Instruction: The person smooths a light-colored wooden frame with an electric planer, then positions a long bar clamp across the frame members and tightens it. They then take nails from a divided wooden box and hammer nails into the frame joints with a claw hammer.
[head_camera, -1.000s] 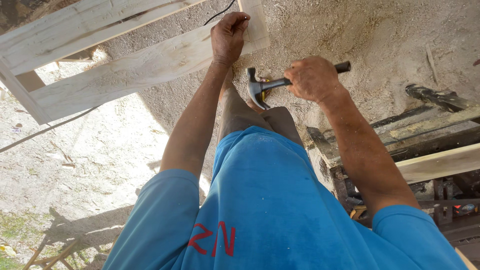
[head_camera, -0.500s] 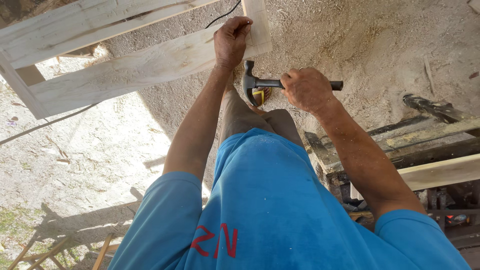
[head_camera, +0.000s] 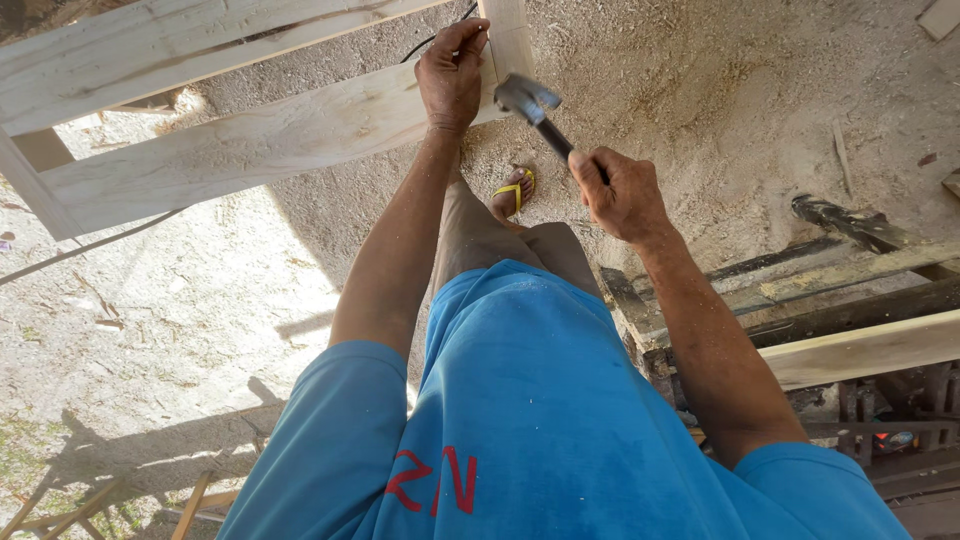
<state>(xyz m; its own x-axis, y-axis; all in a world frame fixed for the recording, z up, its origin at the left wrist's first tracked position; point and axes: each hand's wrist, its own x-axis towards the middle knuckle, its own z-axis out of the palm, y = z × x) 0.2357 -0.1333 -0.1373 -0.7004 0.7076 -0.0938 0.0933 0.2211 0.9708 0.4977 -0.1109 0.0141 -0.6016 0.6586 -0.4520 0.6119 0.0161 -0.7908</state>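
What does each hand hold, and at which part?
The right hand holds a hammer by its dark handle. The left hand grips the pale wooden frame at a joint.

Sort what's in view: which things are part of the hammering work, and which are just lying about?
In use: left hand steadying the pale wooden frame; right hand gripping the hammer.

Lying about: dark cable, timber stack, sawdust.

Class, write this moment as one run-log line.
left hand: steadies pale wooden frame | right hand: grips hammer, head raised near frame | foot: yellow sandal
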